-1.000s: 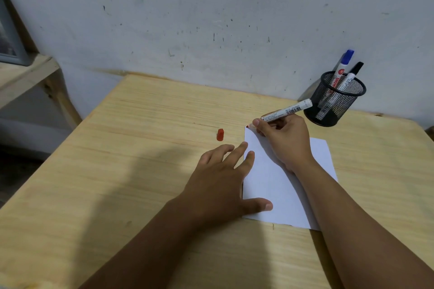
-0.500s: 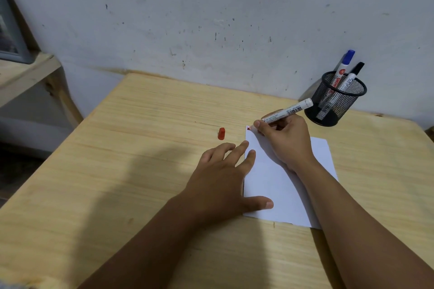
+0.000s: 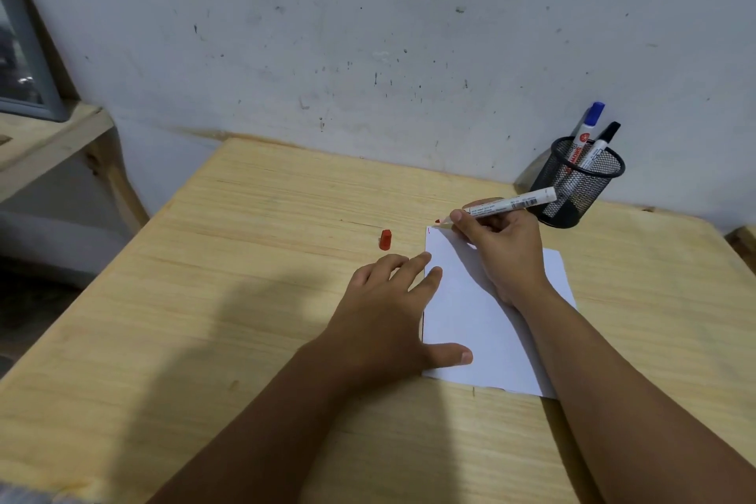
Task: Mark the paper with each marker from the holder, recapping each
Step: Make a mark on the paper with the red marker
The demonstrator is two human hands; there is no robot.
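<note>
A white sheet of paper (image 3: 470, 311) lies on the wooden table (image 3: 245, 299). My right hand (image 3: 505, 254) grips an uncapped red marker (image 3: 511, 205), its tip at the paper's far left corner beside a small red mark (image 3: 429, 230). My left hand (image 3: 388, 311) lies flat with fingers spread, pressing the paper's left edge. The marker's red cap (image 3: 385, 239) lies on the table left of the paper. A black mesh holder (image 3: 581, 182) at the back right holds a blue-capped marker (image 3: 587, 127) and a black-capped marker (image 3: 601, 143).
A stained white wall (image 3: 368, 33) runs right behind the table. A lower wooden shelf (image 3: 45, 139) with a grey frame on it stands at the far left. The table's left edge drops to the floor.
The marker tip made a short red stroke at the paper's far left corner and now sits just past that corner. My left hand stayed put on the paper.
</note>
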